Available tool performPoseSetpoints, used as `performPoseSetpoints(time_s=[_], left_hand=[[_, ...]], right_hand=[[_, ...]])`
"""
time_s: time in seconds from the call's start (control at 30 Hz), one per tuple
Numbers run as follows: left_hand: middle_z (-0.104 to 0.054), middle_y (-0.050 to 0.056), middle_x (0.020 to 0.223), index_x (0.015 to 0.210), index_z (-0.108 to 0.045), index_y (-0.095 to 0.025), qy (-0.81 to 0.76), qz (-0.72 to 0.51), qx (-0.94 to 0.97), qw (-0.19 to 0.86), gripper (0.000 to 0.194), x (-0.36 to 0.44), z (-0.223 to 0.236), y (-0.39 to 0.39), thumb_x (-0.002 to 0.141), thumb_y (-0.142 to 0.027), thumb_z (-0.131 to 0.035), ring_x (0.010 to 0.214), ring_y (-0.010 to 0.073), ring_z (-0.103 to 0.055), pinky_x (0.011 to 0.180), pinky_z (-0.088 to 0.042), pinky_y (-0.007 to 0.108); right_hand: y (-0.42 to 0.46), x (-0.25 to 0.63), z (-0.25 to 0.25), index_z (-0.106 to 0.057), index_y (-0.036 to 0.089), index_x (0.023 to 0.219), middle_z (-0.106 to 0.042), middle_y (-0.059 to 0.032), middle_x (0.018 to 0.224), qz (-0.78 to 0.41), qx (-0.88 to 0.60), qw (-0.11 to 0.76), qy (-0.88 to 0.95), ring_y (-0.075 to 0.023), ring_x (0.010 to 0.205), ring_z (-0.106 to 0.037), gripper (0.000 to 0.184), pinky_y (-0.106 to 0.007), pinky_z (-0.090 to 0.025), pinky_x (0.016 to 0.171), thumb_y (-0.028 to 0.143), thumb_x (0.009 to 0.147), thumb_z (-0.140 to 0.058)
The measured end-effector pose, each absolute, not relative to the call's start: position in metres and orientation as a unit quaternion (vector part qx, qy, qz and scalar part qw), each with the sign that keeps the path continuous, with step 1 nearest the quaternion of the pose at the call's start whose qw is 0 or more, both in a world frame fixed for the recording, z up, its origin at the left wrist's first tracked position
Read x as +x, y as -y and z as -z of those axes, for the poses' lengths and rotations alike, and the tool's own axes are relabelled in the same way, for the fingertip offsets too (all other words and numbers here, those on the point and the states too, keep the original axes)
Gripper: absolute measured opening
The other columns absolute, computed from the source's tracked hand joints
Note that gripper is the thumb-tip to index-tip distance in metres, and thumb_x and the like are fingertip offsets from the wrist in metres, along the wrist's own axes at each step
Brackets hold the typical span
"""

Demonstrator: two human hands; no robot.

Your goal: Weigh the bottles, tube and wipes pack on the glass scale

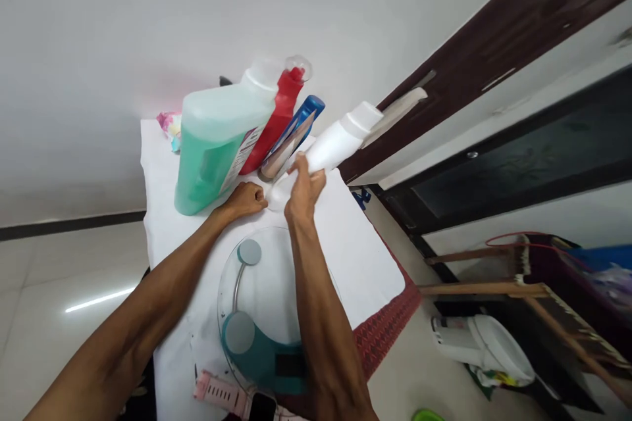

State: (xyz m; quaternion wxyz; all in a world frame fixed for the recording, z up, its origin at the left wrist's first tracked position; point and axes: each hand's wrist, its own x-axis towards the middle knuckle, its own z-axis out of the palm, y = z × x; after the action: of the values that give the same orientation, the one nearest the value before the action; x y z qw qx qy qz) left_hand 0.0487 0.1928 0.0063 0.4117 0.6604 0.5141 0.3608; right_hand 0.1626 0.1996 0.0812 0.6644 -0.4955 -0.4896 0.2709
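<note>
My right hand (303, 194) is wrapped round a white plastic bottle (336, 145) with a white cap, near its lower part. The bottle looks tilted toward the right, its base close to the white table cover. Beside that base, my left hand (244, 200) rests in a loose fist, and nothing shows in it. Left of the white bottle stand a large bottle of green liquid (205, 164), a red bottle (276, 118) and a blue-capped tube (293, 135). A round glass weighing scale (266, 283) lies under my forearms, partly hidden by the right one.
A pink-strapped smartwatch (222, 393) lies at the near edge of the scale. A crumpled colourful packet (170, 126) sits at the table's far left corner by the wall. To the right are a dark door (518, 20), a wooden-framed seat (484, 289) and a white bucket (494, 348) on the floor.
</note>
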Motion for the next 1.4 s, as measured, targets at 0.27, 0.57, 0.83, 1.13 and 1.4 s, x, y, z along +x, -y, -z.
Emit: performPoseSetpoints(time_s=[0.27, 0.57, 0.83, 1.13, 1.4], left_hand=[[-0.056, 0.005, 0.062, 0.058, -0.045, -0.022, -0.554, -0.345, 0.69, 0.313, 0.028, 0.053, 0.003, -0.193, 0.078, -0.018, -0.064, 0.071, 0.0234, -0.056, 0.074, -0.039, 0.036], [-0.057, 0.005, 0.063, 0.058, -0.045, -0.022, -0.558, -0.341, 0.699, 0.289, 0.027, 0.052, 0.005, -0.194, 0.078, -0.017, -0.062, 0.071, 0.0237, -0.057, 0.075, -0.039, 0.036], [-0.056, 0.005, 0.063, 0.058, -0.048, -0.022, -0.548, -0.364, 0.692, 0.298, 0.025, 0.051, 0.01, -0.197, 0.076, -0.016, -0.064, 0.076, 0.0243, -0.057, 0.077, -0.04, 0.035], [-0.056, 0.004, 0.064, 0.059, -0.051, -0.021, -0.556, -0.354, 0.695, 0.286, 0.021, 0.051, 0.009, -0.198, 0.077, -0.018, -0.061, 0.072, 0.0211, -0.055, 0.079, -0.042, 0.035], [-0.061, 0.002, 0.069, 0.064, -0.056, -0.02, -0.581, -0.311, 0.705, 0.261, 0.02, 0.052, 0.001, -0.195, 0.084, -0.021, -0.06, 0.07, 0.0176, -0.051, 0.075, -0.037, 0.033]], right_hand=[[-0.184, 0.217, -0.107, -0.047, 0.026, 0.064, -0.04, 0.0092, 0.059, -0.243, -0.53, 0.738, 0.339, -0.0078, 0.048, -0.038, 0.051, -0.022, -0.032, 0.039, 0.058, 0.085, -0.08], [-0.077, 0.247, -0.166, -0.043, 0.026, 0.055, -0.029, 0.0105, 0.046, -0.254, -0.479, 0.7, 0.465, -0.0065, 0.04, -0.025, 0.062, -0.025, -0.029, 0.041, 0.071, 0.081, -0.078], [0.021, 0.254, -0.161, -0.039, 0.025, 0.057, -0.031, 0.0115, 0.046, -0.257, -0.522, 0.668, 0.465, -0.0059, 0.034, -0.023, 0.067, -0.027, -0.028, 0.04, 0.074, 0.077, -0.082], [0.045, 0.26, -0.137, -0.045, 0.025, 0.05, -0.034, 0.0091, 0.039, -0.258, -0.52, 0.679, 0.449, -0.0073, 0.033, -0.027, 0.062, -0.026, -0.032, 0.04, 0.067, 0.078, -0.081], [0.049, 0.266, -0.123, -0.055, 0.026, 0.061, -0.041, 0.0064, 0.048, -0.255, -0.521, 0.685, 0.441, -0.0129, 0.04, -0.038, 0.055, -0.032, -0.041, 0.046, 0.071, 0.089, -0.069]])
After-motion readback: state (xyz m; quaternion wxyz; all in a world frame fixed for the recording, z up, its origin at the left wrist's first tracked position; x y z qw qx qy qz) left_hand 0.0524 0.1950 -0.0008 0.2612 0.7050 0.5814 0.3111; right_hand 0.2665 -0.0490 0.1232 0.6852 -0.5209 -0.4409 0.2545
